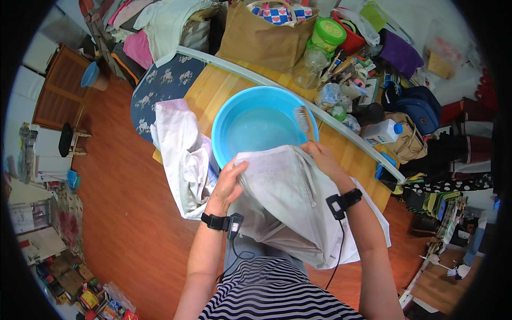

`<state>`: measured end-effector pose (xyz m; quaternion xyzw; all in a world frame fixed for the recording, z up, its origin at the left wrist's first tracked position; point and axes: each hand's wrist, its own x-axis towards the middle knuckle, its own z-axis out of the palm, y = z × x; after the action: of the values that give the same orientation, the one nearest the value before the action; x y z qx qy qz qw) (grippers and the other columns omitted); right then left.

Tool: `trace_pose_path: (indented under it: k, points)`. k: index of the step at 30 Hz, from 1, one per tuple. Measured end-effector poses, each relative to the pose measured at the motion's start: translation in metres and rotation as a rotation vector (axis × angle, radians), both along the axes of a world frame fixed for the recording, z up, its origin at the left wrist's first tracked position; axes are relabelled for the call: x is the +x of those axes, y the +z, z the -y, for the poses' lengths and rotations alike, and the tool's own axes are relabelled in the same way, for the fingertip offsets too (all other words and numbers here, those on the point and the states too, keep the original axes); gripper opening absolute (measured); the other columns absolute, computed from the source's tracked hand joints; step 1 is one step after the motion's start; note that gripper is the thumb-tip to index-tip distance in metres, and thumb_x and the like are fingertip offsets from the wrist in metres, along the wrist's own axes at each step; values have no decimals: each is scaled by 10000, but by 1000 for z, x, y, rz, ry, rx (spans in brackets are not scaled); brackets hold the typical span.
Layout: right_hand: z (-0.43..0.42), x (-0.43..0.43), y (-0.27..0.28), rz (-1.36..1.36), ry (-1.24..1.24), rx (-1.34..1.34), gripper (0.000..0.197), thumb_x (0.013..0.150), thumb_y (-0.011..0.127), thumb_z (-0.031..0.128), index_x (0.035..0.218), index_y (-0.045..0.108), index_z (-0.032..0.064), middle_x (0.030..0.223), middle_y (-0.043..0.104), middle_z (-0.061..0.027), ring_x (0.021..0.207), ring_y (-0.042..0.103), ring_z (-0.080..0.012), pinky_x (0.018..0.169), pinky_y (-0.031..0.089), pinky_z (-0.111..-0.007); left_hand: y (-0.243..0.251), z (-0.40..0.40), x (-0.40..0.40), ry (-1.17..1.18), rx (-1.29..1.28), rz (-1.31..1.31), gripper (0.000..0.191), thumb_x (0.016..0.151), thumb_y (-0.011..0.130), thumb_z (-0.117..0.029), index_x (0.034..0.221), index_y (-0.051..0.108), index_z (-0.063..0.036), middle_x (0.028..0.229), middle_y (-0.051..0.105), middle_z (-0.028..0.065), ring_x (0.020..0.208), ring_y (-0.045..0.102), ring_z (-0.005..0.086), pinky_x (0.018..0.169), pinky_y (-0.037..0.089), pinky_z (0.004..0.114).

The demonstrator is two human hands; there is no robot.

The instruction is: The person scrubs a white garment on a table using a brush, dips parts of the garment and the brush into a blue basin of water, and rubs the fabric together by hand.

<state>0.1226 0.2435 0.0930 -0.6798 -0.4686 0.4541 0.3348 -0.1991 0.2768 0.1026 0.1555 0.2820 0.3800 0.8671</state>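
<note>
My left hand (230, 184) grips the edge of a large off-white cloth (276, 180), thumb on top. The cloth has a seam and some greyish marks, and it hangs over my lap. A scrub brush (305, 122) with pale bristles and a wooden handle is in my right hand (322, 158), its head over the rim of the basin. The fingers also lie at the cloth's upper right edge; whether they pinch it I cannot tell. Just beyond the cloth, a light blue plastic basin (218, 132) holds cloudy water. More whitish fabric (178, 160) hangs bunched at the table's left side.
The basin stands on a wooden table (204, 94). A metal rail (256, 76) runs diagonally behind it. Beyond are a brown bag (260, 44), a green-lidded jar (329, 34) and a white bottle with a blue cap (382, 132). A flower-patterned round seat (168, 86) is at the left.
</note>
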Motion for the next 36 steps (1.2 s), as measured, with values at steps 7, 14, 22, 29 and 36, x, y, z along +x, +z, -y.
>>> trace_pose_path:
  k: [7, 14, 22, 29, 36]
  points:
    - [74, 79, -13, 534, 20, -151, 372, 976, 603, 332, 849, 622, -18, 632, 508, -64, 622, 535, -200, 606, 435, -331, -19, -5, -1, 30, -24, -29, 368, 1014, 528, -81, 1368, 489, 11, 1281, 615, 114, 1178, 601, 216, 1038, 473, 369]
    - [108, 141, -104, 582, -74, -280, 399, 916, 671, 371, 1005, 679, -18, 789, 604, -109, 776, 615, -226, 713, 485, -329, -6, -2, 9, -7, -9, -58, 370, 1022, 508, -91, 1374, 486, 23, 1310, 604, 132, 1192, 597, 223, 1054, 464, 375]
    - [34, -14, 32, 329, 225, 421, 417, 853, 732, 225, 1202, 631, 20, 1250, 601, -179, 1172, 558, -357, 1031, 433, -427, 23, 21, 22, -5, 15, -86, 389, 1017, 516, -93, 1388, 492, 20, 1332, 598, 126, 1211, 590, 222, 1060, 464, 378]
    - [11, -24, 33, 11, 482, -272, 410, 909, 706, 256, 1212, 627, -9, 1099, 672, -109, 1009, 614, -183, 900, 487, -313, 1, 74, 18, -344, 370, -596, 431, 960, 617, -92, 1369, 529, 9, 1218, 657, 73, 1118, 610, 149, 988, 484, 322]
    - [13, -37, 135, -238, 454, -100, 331, 972, 636, 240, 1180, 635, -17, 1059, 677, -43, 984, 569, -88, 853, 483, -293, 50, 92, -1, 55, 331, -785, 338, 928, 633, -130, 1234, 606, 12, 1092, 683, 55, 998, 598, 111, 895, 482, 276]
